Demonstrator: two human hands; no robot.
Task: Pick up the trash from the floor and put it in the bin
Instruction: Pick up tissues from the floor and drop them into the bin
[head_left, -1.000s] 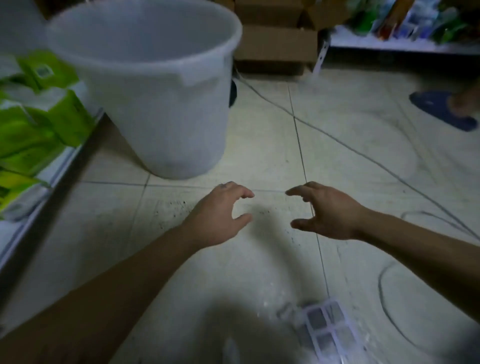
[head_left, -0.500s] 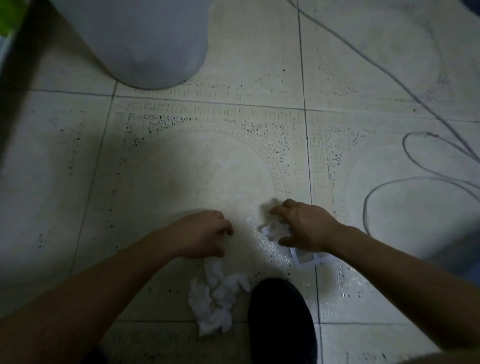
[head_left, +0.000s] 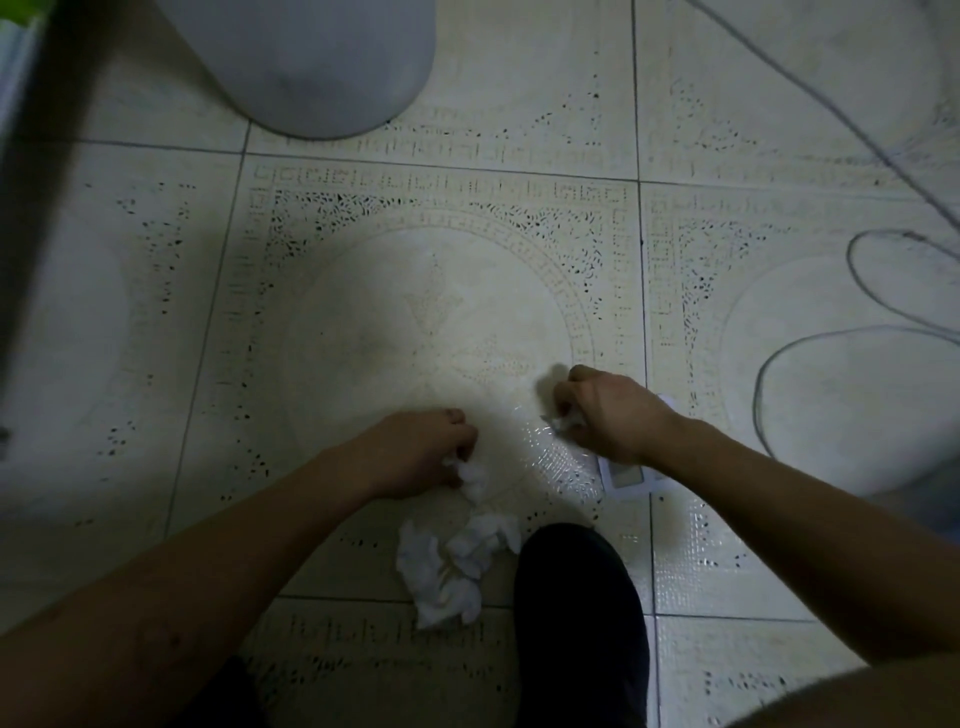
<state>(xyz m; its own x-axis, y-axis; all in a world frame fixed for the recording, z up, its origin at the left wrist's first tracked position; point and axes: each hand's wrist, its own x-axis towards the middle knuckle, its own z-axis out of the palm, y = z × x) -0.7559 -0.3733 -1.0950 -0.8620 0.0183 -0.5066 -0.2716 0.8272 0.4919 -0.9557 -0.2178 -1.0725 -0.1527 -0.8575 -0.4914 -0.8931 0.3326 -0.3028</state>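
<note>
A crumpled white tissue lies on the tiled floor in front of a dark shoe. My left hand pinches its upper end, fingers closed on it. My right hand is closed on a small white scrap, with clear bubbled plastic wrap under and beside it. A white blister pack pokes out from beneath my right wrist. The white plastic bin stands at the top left; only its lower wall shows.
A dark shoe stands at the bottom centre, right of the tissue. A thin grey cable loops over the floor at the right. A shelf edge runs along the left.
The view swung down from the bin to the floor. Both hands dropped from open above the tiles; the left closed on the tissue, the right on the scrap.
</note>
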